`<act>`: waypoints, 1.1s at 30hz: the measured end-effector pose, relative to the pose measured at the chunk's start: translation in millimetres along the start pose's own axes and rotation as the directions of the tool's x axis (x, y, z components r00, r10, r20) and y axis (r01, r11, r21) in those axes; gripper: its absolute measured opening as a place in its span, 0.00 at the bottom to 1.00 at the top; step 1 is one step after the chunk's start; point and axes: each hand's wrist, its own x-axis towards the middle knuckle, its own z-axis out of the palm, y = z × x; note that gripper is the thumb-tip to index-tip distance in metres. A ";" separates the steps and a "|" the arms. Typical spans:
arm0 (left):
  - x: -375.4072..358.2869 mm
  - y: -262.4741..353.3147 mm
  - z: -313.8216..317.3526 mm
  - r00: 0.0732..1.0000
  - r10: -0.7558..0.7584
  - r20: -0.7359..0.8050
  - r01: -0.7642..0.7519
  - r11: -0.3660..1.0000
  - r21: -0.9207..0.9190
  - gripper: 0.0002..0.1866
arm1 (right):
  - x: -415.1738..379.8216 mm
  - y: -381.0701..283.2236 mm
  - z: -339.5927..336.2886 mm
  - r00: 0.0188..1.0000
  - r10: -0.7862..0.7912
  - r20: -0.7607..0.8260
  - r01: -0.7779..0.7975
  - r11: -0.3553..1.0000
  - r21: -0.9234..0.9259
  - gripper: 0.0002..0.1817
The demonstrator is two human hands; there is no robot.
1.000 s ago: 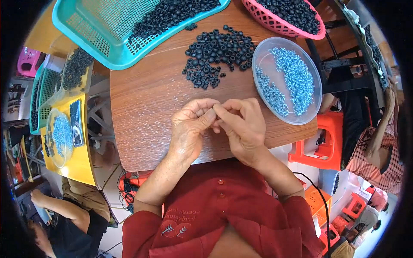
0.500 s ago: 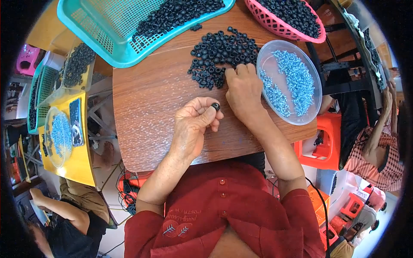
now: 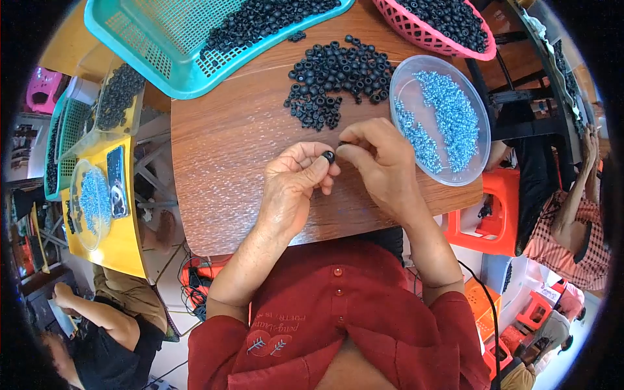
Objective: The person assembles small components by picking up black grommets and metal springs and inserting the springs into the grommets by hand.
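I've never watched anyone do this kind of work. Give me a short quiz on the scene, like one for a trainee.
1. True or false: the left hand pinches a black bead.

2. Where do the blue beads lie?
a) in the pink basket
b) in the clear dish
c) in the green basket

3. Which hand is nearer the clear dish?

Key: 1. True. 2. b. 3. The right hand.
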 end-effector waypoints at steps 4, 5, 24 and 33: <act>-2.1 -0.9 3.6 1.000 0.002 0.014 -0.003 1.000 0.030 0.11 | -8.5 -4.7 -3.1 0.999 0.044 0.011 -0.046 0.971 0.233 0.08; -2.8 -1.1 4.2 1.000 0.008 0.014 -0.009 0.999 0.041 0.11 | -10.4 -5.0 -2.1 0.999 0.030 -0.013 -0.025 0.961 0.277 0.08; -10.3 -5.5 18.3 0.995 0.096 0.006 -0.096 0.989 0.112 0.10 | -30.0 -11.1 -3.1 0.960 0.281 0.007 -0.232 0.775 0.588 0.09; -12.7 -7.3 21.2 1.000 0.022 -0.021 -0.022 1.000 0.011 0.10 | -40.3 -2.3 1.5 0.989 0.002 -0.148 0.035 0.968 0.248 0.13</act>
